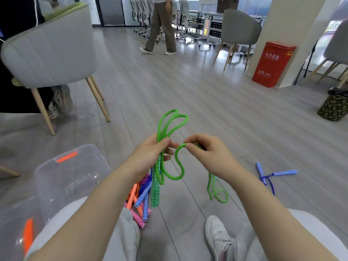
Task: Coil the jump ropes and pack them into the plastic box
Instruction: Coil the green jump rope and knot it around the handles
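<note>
My left hand [150, 153] grips a bundle of loops of the green jump rope [169, 121] together with its green patterned handle [155, 189], which hangs down from the fist. A little to the right, my right hand [205, 153] pinches a strand of the same rope, and the strand arcs between both hands. More green rope trails to the floor below my right wrist. The clear plastic box [62, 178] with orange clips stands at the lower left. Several orange, pink and blue jump ropes [140, 202] lie piled by my left knee. A blue jump rope [271, 175] lies on the floor at right.
A grey chair [50, 53] with someone seated stands at the left. A person walks at the back near office chairs. A red bin [271, 65] stands by a pillar at right, a dark patterned basket [332, 108] further right. My white shoe [218, 236] is on the grey plank floor.
</note>
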Motion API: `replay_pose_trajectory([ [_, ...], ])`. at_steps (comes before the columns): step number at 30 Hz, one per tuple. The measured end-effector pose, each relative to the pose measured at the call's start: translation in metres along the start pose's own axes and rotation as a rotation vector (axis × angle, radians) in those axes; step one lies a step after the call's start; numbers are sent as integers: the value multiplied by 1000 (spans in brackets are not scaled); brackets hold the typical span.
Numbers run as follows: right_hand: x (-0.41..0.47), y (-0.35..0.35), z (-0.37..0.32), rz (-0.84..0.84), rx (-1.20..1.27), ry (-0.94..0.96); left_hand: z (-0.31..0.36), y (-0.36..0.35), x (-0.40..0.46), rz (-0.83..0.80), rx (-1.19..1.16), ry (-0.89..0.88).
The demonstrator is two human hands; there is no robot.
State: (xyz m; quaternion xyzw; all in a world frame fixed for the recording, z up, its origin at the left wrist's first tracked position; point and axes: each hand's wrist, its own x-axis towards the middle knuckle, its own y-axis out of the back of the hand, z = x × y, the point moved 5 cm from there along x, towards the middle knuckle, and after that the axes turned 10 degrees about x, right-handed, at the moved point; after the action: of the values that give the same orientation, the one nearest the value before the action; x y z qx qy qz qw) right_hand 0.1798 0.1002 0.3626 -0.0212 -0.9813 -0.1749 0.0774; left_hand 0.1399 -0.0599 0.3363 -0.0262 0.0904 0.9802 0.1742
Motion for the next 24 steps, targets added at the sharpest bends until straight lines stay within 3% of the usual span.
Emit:
replay_pose_trajectory([
  [3,-4,-16,-4,-29,43,16,-1,-19,-7,-147,-58,7],
  [10,-2,-8,2,46,-49,53,-4,-32,-9,-286,-286,128],
  [14,-3,-1,6,123,-99,6,-4,-31,-10,-269,-108,45],
  [17,-2,-2,7,26,91,-72,-2,-21,-9,-188,-47,-6],
  [20,-1,0,8,-24,279,-129,7,-14,-10,-186,-190,-18],
  [24,-4,-5,22,-221,122,-251,21,-9,-14,-204,-315,-84],
])
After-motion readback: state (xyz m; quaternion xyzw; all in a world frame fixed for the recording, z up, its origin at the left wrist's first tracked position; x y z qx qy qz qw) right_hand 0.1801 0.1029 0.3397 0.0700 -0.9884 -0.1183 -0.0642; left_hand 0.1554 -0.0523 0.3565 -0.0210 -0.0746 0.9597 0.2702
